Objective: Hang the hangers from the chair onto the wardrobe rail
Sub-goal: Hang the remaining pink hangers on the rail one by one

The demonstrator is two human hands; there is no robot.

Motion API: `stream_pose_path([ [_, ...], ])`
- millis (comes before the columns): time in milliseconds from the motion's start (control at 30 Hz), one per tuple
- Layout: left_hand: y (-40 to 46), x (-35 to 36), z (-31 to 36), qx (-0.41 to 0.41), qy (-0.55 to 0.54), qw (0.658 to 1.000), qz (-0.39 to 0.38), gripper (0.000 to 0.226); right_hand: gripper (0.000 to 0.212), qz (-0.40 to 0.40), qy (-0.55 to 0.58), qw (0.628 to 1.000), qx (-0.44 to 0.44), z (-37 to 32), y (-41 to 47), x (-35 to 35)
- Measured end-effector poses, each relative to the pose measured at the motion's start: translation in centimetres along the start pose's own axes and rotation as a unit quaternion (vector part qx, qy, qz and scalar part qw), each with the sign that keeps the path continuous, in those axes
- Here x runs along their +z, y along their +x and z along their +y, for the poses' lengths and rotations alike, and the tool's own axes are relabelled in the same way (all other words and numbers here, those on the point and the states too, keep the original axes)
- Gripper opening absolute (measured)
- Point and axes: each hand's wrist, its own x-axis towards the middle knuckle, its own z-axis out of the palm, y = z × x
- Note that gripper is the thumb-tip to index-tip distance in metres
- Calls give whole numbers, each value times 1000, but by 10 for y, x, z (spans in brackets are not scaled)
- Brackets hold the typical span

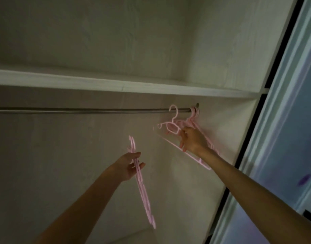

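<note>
Inside a wardrobe, the right hand (pixel 192 140) grips a pink hanger (pixel 172 128) whose hook sits on the metal rail (pixel 81 110), at about two o'clock, beside hung hangers (pixel 194 115). The left hand (pixel 129 166), at six o'clock, clasps a bunch of hangers (pixel 142 187) below the shelf (pixel 116 85).

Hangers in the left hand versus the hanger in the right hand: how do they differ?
The left hand holds a bunch of hangers edge-on, well below the rail. The right hand holds a single hanger, its hook at the rail. All are pink.
</note>
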Motion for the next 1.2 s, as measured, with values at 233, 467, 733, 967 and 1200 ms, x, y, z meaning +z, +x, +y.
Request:
stream_pose_path([
  [233, 26, 6, 21, 7, 25, 1000, 14, 16, 32, -5, -144, 989, -23, -5, 56, 31],
  [467, 48, -9, 34, -1, 49, 999, 18, 19, 38, -22, -225, 973, -50, 6, 68, 52],
  [733, 63, -8, 50, -3, 71, 997, 12, 3, 51, 105, -241, 948, -181, -29, 93, 48],
  [967, 67, 7, 56, -3, 98, 995, -12, 18, 48, 138, -295, 925, -198, -17, 116, 42],
  [1200, 71, 18, 55, -16, 131, 991, -29, 17, 47, 142, -397, 902, -88, 26, 130, 4],
])
